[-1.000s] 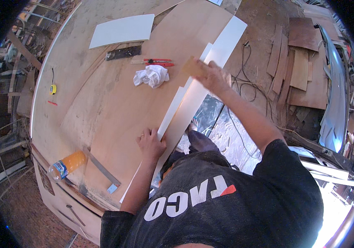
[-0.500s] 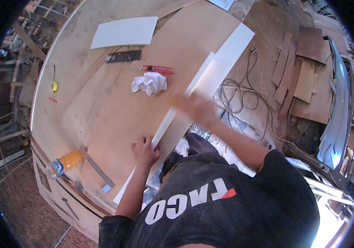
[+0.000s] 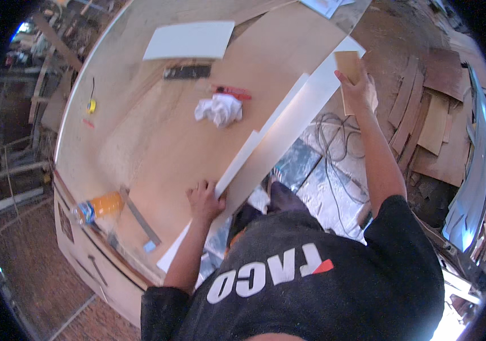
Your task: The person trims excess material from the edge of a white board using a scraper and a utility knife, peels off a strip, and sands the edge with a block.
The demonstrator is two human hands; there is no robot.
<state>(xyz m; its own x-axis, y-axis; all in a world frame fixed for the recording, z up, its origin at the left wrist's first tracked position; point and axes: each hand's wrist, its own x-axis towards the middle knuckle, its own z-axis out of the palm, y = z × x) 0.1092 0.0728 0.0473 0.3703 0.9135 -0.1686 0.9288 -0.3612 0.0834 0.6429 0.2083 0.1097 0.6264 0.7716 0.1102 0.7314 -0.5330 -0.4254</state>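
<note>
My left hand [image 3: 205, 200] grips a narrow white strip [image 3: 235, 166] near its lower part, fingers curled at its edge on the plywood sheet [image 3: 169, 153]. The strip lies along a wider white panel [image 3: 311, 105] at the sheet's right edge. My right hand [image 3: 355, 85], arm stretched out, holds a tan rectangular block [image 3: 346, 59] at the panel's far end. Left of the panel lie a crumpled white cloth [image 3: 220, 109] and a red utility knife [image 3: 233, 91].
A white rectangle [image 3: 186, 40], dark bar [image 3: 186, 71], yellow tape measure [image 3: 91, 106], orange drink bottle [image 3: 101, 207] and metal square [image 3: 139, 219] lie on the worktable. Looped cables [image 3: 331, 148] and wood offcuts [image 3: 436, 125] lie on the floor to the right.
My right hand swept down along the white panel, blurred, and is now farther up and right at the far end with the tan block. My left hand stays on the strip.
</note>
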